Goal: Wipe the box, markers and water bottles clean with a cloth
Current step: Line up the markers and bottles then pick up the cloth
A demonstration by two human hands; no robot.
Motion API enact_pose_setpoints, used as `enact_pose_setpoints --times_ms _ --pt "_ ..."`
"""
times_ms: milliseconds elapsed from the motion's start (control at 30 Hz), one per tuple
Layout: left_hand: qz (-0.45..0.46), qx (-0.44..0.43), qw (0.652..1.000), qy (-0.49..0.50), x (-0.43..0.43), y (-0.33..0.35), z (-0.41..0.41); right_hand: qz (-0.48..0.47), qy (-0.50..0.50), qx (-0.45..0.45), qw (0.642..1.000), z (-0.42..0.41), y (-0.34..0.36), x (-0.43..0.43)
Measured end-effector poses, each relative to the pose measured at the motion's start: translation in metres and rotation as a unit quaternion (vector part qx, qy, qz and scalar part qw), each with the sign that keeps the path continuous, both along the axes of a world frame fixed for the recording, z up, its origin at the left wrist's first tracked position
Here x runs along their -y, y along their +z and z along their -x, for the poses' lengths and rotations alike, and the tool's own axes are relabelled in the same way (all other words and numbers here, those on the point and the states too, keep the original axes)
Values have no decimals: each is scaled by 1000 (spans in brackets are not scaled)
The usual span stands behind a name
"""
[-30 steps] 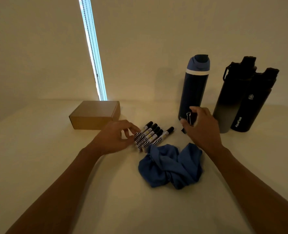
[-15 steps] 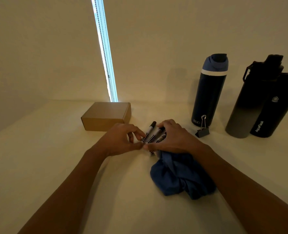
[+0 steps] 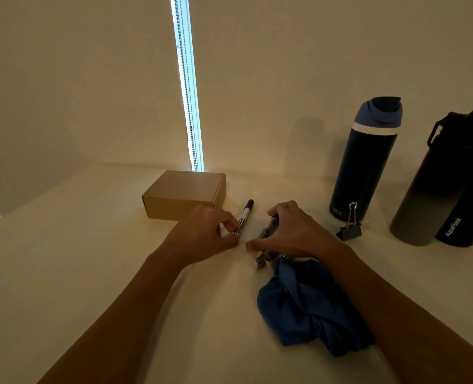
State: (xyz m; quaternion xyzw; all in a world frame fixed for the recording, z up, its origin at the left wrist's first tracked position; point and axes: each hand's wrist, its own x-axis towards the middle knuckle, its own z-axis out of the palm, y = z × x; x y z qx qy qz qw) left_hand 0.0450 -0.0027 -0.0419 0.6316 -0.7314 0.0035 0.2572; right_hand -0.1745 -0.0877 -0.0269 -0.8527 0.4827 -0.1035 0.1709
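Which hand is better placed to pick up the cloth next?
Likely right: the right hand, gripping the other markers, sits beside the cloth; the left hand is farther off, pinching one marker.

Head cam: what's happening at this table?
No wiping yet. The person's left hand pinches one marker, set apart from the rest, while the right hand grips the other markers. The blue cloth lies crumpled and unheld by the right forearm. The box and water bottles stand untouched.
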Motion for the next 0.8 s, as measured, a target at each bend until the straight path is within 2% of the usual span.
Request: enact_pose_setpoints --times_ms 633,800 --pt "30 16 998 60 4 -8 -11 -62 135 73 986 -6 9 41" --pt "38 15 997 60 7 -13 -14 -58 125 93 986 -12 5 46"
